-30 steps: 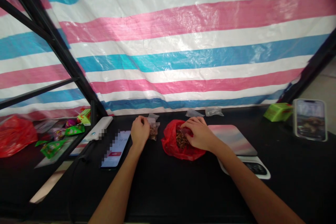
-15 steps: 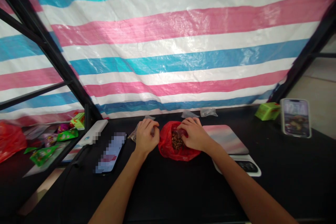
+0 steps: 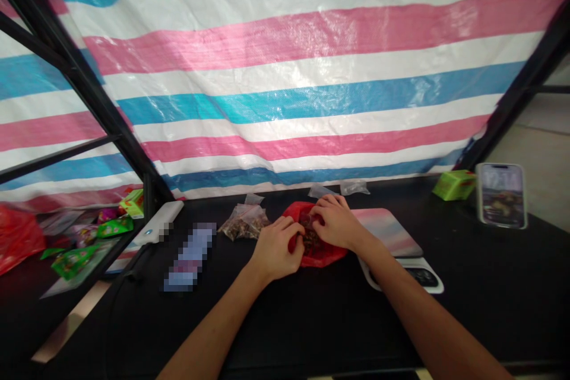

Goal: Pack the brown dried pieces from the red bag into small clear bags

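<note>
1. Your left hand (image 3: 278,249) is at the left side of the red bag (image 3: 323,258), fingers bent, tips at the opening; whether they are closed on anything, you cannot tell from this view.
2. Your right hand (image 3: 335,221) lies over the right side of the same bag, fingertips down inside the opening; their grip is hidden, so you cannot tell what they hold.
3. Your two hands are near each other across the opening; whether the fingertips touch is unclear.
4. The red bag sits on the black surface (image 3: 307,326) in front of you, its mouth open; brown pieces (image 3: 312,243) show inside, between your fingers.
5. Just beyond your left hand, clear packets (image 3: 244,222) of brown pieces lie on the surface; how many overlap there is hard to tell.
6. Behind, near the striped sheet (image 3: 285,95), lie small flat clear bags (image 3: 355,187); to the right of the red bag is a white scale (image 3: 389,231), partly behind your right forearm.
7. Left of your left hand, a phone (image 3: 189,258) lies flat; far right, a green box (image 3: 453,184) stands beside an upright phone (image 3: 502,196).
</note>
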Motion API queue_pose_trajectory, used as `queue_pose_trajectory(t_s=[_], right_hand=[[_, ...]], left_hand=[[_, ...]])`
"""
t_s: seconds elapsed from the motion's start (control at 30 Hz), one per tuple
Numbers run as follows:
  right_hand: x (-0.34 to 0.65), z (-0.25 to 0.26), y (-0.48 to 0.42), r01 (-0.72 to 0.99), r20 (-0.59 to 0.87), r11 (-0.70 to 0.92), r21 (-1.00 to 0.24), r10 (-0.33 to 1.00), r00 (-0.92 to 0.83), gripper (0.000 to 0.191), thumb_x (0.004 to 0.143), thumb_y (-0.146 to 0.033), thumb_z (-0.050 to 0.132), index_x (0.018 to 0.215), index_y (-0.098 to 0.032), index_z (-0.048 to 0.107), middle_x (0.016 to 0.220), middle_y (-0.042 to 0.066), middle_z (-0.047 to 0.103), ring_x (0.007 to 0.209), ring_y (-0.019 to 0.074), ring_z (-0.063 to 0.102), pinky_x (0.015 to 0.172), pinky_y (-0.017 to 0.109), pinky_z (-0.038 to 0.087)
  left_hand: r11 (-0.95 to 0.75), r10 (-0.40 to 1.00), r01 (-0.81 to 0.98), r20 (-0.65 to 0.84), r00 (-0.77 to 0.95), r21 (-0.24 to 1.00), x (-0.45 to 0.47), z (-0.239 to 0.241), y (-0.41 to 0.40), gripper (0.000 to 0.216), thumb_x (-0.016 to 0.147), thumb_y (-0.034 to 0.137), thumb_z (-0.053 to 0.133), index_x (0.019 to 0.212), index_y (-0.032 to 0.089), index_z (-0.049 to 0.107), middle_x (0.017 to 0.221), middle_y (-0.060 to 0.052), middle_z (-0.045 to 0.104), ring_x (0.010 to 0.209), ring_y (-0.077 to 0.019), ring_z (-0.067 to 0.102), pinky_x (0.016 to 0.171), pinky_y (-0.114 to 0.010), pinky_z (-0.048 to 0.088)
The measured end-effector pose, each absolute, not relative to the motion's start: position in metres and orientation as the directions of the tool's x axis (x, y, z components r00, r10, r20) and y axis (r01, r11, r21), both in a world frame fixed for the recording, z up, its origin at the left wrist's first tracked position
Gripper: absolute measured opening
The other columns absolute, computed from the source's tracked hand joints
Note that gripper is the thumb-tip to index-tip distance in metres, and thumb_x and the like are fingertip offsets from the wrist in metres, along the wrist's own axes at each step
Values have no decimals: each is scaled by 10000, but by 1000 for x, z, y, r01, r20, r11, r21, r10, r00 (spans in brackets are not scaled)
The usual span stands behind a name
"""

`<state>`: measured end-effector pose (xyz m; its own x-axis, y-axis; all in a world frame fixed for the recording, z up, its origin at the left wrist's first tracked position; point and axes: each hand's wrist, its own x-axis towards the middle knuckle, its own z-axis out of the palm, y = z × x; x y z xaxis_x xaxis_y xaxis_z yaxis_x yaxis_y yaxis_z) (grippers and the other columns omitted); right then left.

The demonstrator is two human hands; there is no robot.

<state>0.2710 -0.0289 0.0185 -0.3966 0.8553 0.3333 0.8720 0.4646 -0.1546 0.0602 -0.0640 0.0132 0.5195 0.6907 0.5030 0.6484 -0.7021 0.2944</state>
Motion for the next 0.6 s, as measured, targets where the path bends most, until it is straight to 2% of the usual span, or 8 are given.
queue_pose_trajectory(t_s=[0.17, 0.27, 0.4, 0.5, 0.6], right_hand=[[282, 23, -21, 896, 415, 394, -204, 864, -286, 297, 851, -126, 497, 1036, -211, 712, 1066, 83, 698, 1067, 253, 572, 953, 384, 364], [290, 16, -17, 942, 449, 290, -170, 873, -188, 344, 908, -165, 471, 1155, -205, 707, 1229, 127, 669, 1200, 299, 541, 1030, 428, 350], [299, 0, -13, 972, 385, 211, -103, 910, -157, 372, 950, -208, 447, 1198, -168, 722, 1286, 171, 670, 1302, 367, 492, 1104, 530, 287], [303, -1, -9, 968, 364, 229, -108, 915, -176, 367, 950, -184, 431, 1162, -139, 728, 1245, 174, 693, 1253, 348, 541, 1097, 523, 309], [300, 11, -10, 945, 396, 280, -171, 898, -194, 402, 953, -162, 405, 1234, -149, 691, 1280, 144, 681, 1214, 306, 583, 1086, 481, 363]], left_hand=[[-585, 736, 738, 602, 310, 337, 53, 10, -54, 188, 847, 132, 565, 984, 237, 641, 958, -65, 635, 943, -242, 619, 835, -375, 501], [-515, 746, 775, 637, 194, 367, 48, 8, -48, 284, 832, 158, 596, 1103, 239, 623, 1004, -78, 648, 975, -275, 620, 880, -426, 484], [-499, 735, 785, 659, 158, 368, 48, 8, -46, 365, 846, 172, 587, 1206, 226, 568, 1007, -76, 655, 981, -283, 623, 912, -462, 452], [-513, 731, 769, 663, 159, 381, 49, 7, -46, 333, 852, 155, 569, 1179, 216, 575, 1000, -73, 647, 974, -266, 618, 903, -444, 453], [-518, 735, 725, 670, 106, 454, 50, 4, -44, 277, 872, 168, 555, 1145, 208, 587, 981, -66, 645, 944, -240, 613, 884, -413, 467]])
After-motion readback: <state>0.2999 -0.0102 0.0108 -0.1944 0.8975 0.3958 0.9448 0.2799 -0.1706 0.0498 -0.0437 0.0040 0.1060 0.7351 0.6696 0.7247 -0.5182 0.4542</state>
